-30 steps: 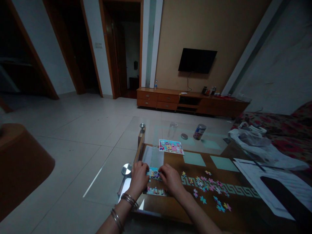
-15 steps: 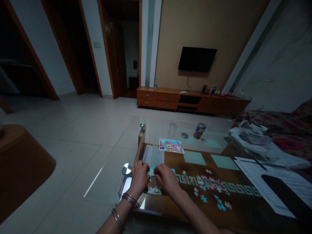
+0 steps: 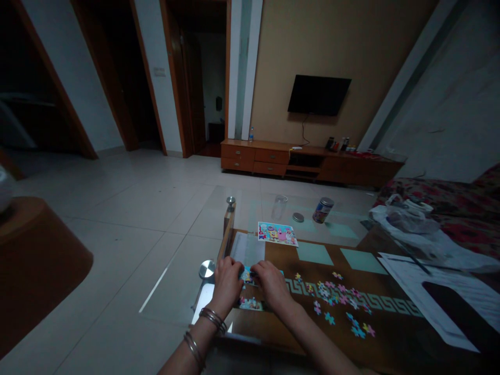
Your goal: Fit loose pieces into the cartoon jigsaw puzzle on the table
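In the head view, the person leans over a glass-topped desk, with the left hand and right hand close together above a partly built jigsaw puzzle. The fingers of both hands curl down onto its pieces, touching them (whether they actually pinch one, you can't tell from here). A second patch of joined pieces lies just below the hands. Loose jigsaw pieces are scattered to the right, and a printed picture card sits beyond the hands. Further out stand a drinking glass, a metal lid and a tin can. Metal bangles circle the left wrist.
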Demonstrator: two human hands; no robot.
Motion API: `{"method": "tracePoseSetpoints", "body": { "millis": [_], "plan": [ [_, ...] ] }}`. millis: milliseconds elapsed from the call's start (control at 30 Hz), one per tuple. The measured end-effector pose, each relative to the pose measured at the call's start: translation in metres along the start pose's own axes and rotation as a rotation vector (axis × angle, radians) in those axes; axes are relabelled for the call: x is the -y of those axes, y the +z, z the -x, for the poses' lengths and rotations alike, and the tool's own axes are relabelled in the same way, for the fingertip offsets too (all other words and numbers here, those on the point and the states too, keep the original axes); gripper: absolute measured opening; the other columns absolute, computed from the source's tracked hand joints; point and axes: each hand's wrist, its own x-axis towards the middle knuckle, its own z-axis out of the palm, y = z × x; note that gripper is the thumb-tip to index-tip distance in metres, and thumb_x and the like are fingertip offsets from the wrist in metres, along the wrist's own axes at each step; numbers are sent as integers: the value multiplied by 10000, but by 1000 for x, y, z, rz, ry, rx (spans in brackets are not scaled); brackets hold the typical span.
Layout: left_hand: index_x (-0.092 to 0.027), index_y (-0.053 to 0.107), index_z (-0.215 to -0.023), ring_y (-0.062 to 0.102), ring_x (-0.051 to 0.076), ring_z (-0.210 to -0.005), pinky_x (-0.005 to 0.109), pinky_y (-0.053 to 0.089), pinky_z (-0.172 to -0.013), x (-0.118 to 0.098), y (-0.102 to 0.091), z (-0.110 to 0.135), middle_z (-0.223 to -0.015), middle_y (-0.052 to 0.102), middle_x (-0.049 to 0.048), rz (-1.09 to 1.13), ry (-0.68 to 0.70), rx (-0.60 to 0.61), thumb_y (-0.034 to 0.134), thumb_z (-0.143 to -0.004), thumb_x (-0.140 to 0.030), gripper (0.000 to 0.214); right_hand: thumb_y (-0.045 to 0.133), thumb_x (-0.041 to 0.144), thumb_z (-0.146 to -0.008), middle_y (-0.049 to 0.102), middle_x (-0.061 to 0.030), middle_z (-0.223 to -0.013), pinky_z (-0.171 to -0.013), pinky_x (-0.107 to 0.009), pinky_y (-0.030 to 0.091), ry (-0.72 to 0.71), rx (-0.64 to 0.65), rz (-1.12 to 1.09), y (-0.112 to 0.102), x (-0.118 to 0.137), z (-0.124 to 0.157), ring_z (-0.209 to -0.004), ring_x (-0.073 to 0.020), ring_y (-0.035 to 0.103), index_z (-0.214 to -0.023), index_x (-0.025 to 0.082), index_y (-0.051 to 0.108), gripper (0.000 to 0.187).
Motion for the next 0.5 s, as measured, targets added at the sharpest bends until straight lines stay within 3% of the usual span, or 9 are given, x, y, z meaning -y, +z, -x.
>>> {"method": "tracePoseSetpoints", "body": {
  "millis": [267, 500],
  "plan": [
    [-213, 625, -966, 434, 233, -1095, 345, 334, -927, 0, 1, 2, -1092, 517, 52, 4, 1, -15, 550, -726, -92, 279, 474, 122, -871, 638, -75, -964, -794, -247, 378, 6, -36, -31, 12, -1, -3, -952, -190, 553, -887, 172, 689, 221],
    [-206, 621, -944, 435, 231, -1079, 340, 327, -921, 1, 2, 1, -1082, 518, 53, 14, -5, -17, 552, -721, -86, 263, 467, 101, -852, 651, -81, -906, -708, -254, 361, 35, -10, 86, 14, 1, -6, -876, -196, 569, -834, 169, 696, 240]
  ]
}}
